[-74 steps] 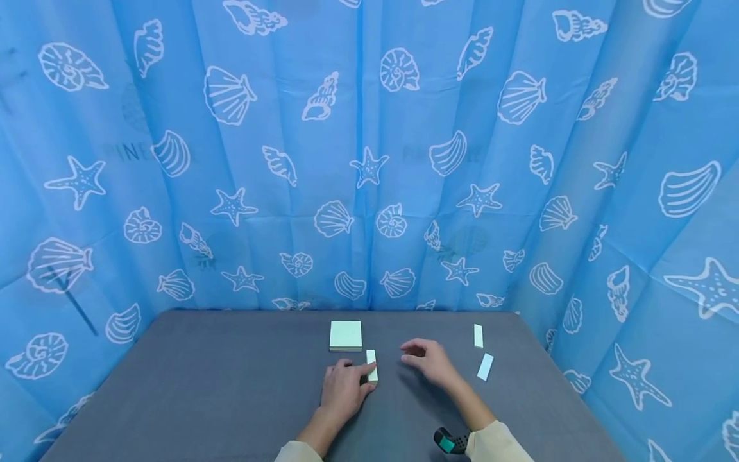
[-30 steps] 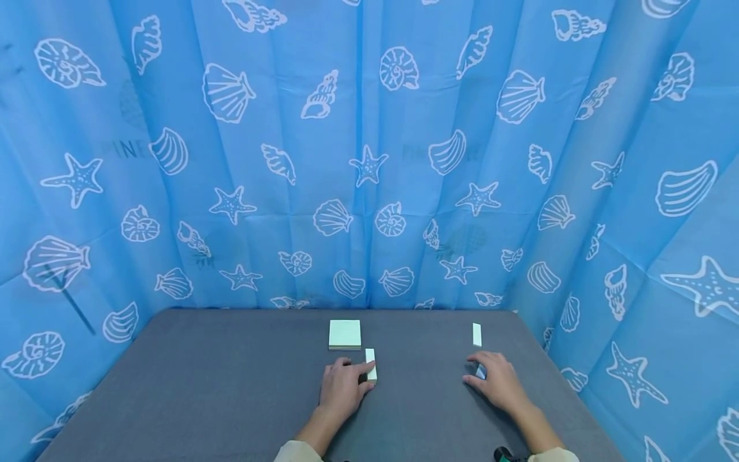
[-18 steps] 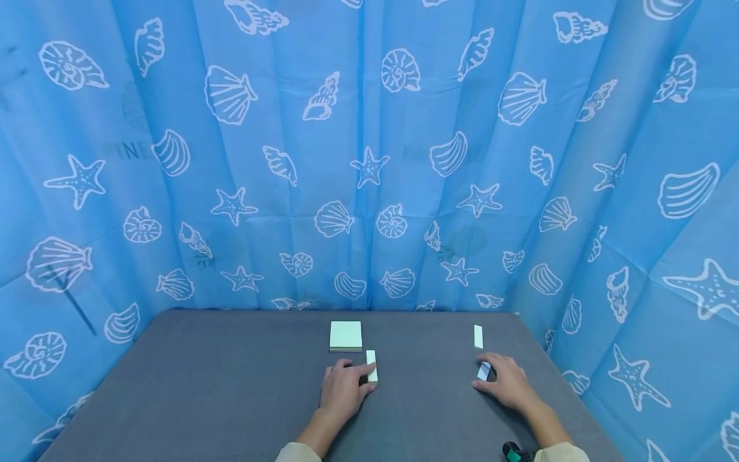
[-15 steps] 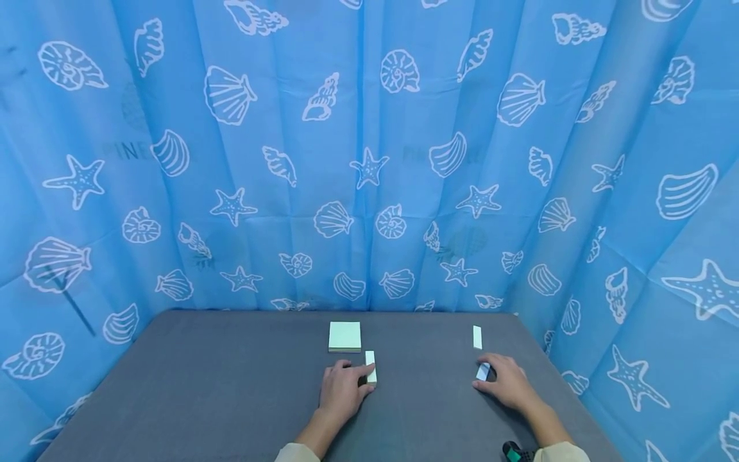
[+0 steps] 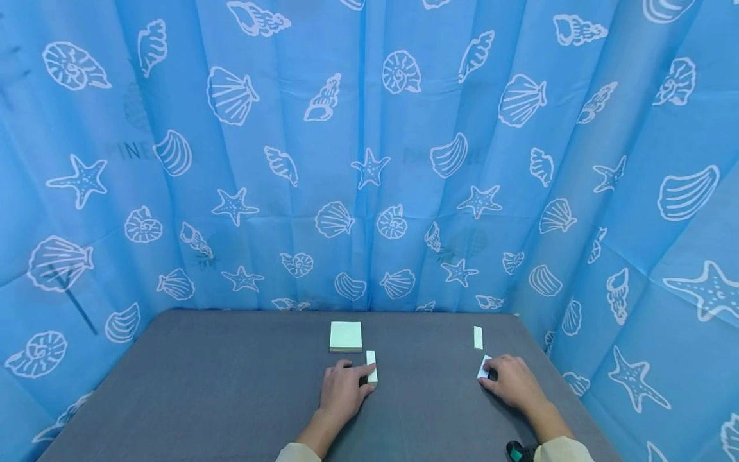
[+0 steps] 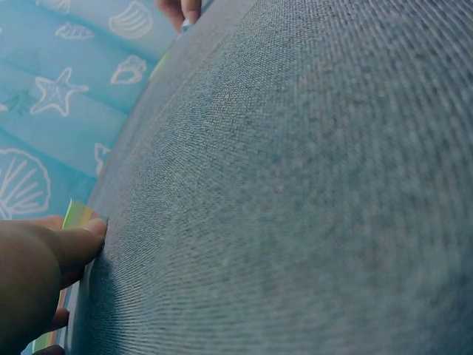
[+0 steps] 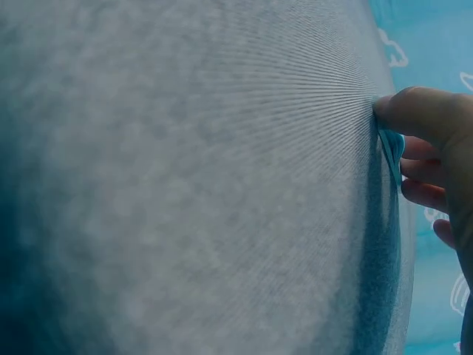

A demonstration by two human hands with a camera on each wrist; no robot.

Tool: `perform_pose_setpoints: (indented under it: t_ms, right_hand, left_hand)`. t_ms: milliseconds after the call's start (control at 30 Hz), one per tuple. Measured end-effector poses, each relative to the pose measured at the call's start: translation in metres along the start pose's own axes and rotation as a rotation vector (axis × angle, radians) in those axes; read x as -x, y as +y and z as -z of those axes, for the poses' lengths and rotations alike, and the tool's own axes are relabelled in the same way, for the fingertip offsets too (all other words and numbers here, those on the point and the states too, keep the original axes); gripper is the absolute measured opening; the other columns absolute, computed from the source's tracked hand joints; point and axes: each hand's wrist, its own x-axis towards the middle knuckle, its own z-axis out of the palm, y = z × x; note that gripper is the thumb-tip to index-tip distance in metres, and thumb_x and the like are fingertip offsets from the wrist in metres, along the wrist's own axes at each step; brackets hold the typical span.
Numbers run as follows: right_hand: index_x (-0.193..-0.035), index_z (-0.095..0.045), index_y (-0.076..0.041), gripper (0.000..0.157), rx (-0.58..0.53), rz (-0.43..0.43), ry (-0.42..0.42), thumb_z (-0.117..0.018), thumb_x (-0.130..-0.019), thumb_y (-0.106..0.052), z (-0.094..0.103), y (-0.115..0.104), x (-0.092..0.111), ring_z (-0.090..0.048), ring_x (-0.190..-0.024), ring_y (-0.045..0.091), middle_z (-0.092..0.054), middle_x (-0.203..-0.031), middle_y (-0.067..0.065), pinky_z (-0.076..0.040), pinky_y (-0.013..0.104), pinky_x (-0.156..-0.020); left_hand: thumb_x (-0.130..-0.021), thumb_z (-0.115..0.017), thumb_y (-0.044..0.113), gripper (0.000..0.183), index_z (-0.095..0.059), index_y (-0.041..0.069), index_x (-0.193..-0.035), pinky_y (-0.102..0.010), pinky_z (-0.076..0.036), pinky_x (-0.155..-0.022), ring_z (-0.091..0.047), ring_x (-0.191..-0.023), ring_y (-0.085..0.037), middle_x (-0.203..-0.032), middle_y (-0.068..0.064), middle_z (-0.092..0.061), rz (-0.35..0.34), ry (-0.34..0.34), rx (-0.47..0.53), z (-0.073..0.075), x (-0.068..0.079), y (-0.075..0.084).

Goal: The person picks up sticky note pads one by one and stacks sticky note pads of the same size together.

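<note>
In the head view, my left hand (image 5: 342, 391) holds a narrow pad of pale green sticky notes (image 5: 371, 357) flat on the table, index finger on top and thumb at its near end. The left wrist view shows a coloured, layered edge on that pad (image 6: 75, 213) beside the thumb. On the right, my right hand (image 5: 512, 381) pinches a narrow light blue sticky note pad (image 5: 482, 367), its fingers covering part of it. From the right wrist, the blue pad (image 7: 392, 151) appears thin and bowed between thumb and fingers, close against the cloth.
A square pale green sticky note pad (image 5: 345, 335) lies just beyond the left hand. Another narrow whitish pad (image 5: 478, 337) sits behind the right hand. Grey cloth covers the table (image 5: 231, 378); a blue shell-print curtain (image 5: 369, 192) hangs along its far edge and right side.
My right hand has moved from mid-table rightward to the blue pad, first spreading its fingers around it, then closing them on it. The left hand has stayed on its narrow pad.
</note>
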Motion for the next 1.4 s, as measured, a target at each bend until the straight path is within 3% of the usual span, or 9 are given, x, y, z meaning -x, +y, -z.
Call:
perform_pose_setpoints:
  t_ms: [167, 467, 733, 967, 1100, 1267, 1400]
  right_hand:
    - [-0.095, -0.074, -0.009, 0.026, 0.016, 0.015, 0.026, -0.079, -0.079, -0.029, 0.0, -0.002, 0.002, -0.06, -0.084, 0.026, -0.067, -0.086, 0.003, -0.043, 0.052, -0.082]
    - [-0.097, -0.075, -0.009, 0.024, -0.084, -0.06, 0.036, -0.078, -0.081, -0.027, 0.0, -0.002, 0.008, -0.058, -0.082, 0.022, -0.066, -0.089, 0.003, -0.044, 0.052, -0.08]
    - [-0.096, -0.075, -0.01, 0.023, -0.125, -0.068, 0.044, -0.078, -0.08, -0.026, 0.002, 0.0, 0.007, -0.06, -0.086, 0.027, -0.066, -0.091, 0.006, -0.046, 0.053, -0.08]
    - [-0.107, -0.072, -0.005, 0.039, -0.209, -0.138, 0.033, -0.077, -0.081, -0.033, 0.001, 0.001, 0.008, -0.058, -0.102, 0.04, -0.066, -0.105, 0.017, -0.043, 0.058, -0.089]
    - [-0.112, -0.07, -0.004, 0.04, -0.245, -0.145, 0.069, -0.077, -0.083, -0.03, -0.002, 0.004, 0.007, -0.055, -0.108, 0.043, -0.065, -0.111, 0.02, -0.04, 0.06, -0.091]
    - [-0.119, -0.064, 0.003, 0.048, -0.239, -0.151, 0.098, -0.076, -0.083, -0.027, -0.006, 0.009, 0.0, -0.048, -0.115, 0.048, -0.06, -0.121, 0.027, -0.035, 0.065, -0.093]
    - [-0.124, -0.059, 0.007, 0.057, -0.19, -0.175, 0.058, -0.073, -0.085, -0.032, -0.008, 0.012, -0.004, -0.043, -0.119, 0.052, -0.053, -0.128, 0.032, -0.033, 0.067, -0.094]
  left_hand:
    - [-0.078, -0.08, 0.036, 0.042, -0.071, 0.033, -0.12, -0.047, -0.043, -0.085, -0.057, -0.111, -0.027, -0.11, 0.001, -0.07, -0.006, 0.004, -0.001, 0.0, 0.0, -0.001]
    - [-0.079, -0.079, 0.037, 0.042, -0.07, 0.033, -0.12, -0.047, -0.043, -0.085, -0.057, -0.112, -0.027, -0.111, 0.001, -0.07, -0.009, 0.0, 0.003, 0.0, 0.0, -0.001]
    - [-0.079, -0.079, 0.036, 0.043, -0.07, 0.032, -0.121, -0.048, -0.042, -0.086, -0.056, -0.112, -0.028, -0.111, 0.0, -0.07, -0.008, -0.003, 0.01, -0.001, -0.001, -0.002]
    - [-0.079, -0.079, 0.037, 0.043, -0.071, 0.032, -0.12, -0.048, -0.043, -0.085, -0.056, -0.111, -0.028, -0.11, 0.0, -0.07, -0.01, -0.004, 0.018, 0.0, 0.001, -0.002]
    - [-0.079, -0.079, 0.037, 0.042, -0.071, 0.032, -0.12, -0.048, -0.043, -0.086, -0.057, -0.112, -0.027, -0.11, 0.001, -0.07, -0.017, 0.004, 0.017, 0.0, 0.001, -0.002]
    - [-0.079, -0.079, 0.038, 0.042, -0.07, 0.033, -0.12, -0.047, -0.043, -0.085, -0.057, -0.112, -0.027, -0.11, 0.001, -0.07, -0.014, 0.001, 0.017, 0.0, 0.0, -0.002]
    - [-0.079, -0.079, 0.038, 0.042, -0.07, 0.035, -0.12, -0.047, -0.043, -0.085, -0.057, -0.112, -0.027, -0.109, 0.002, -0.07, -0.013, 0.0, 0.008, -0.001, 0.0, -0.003]
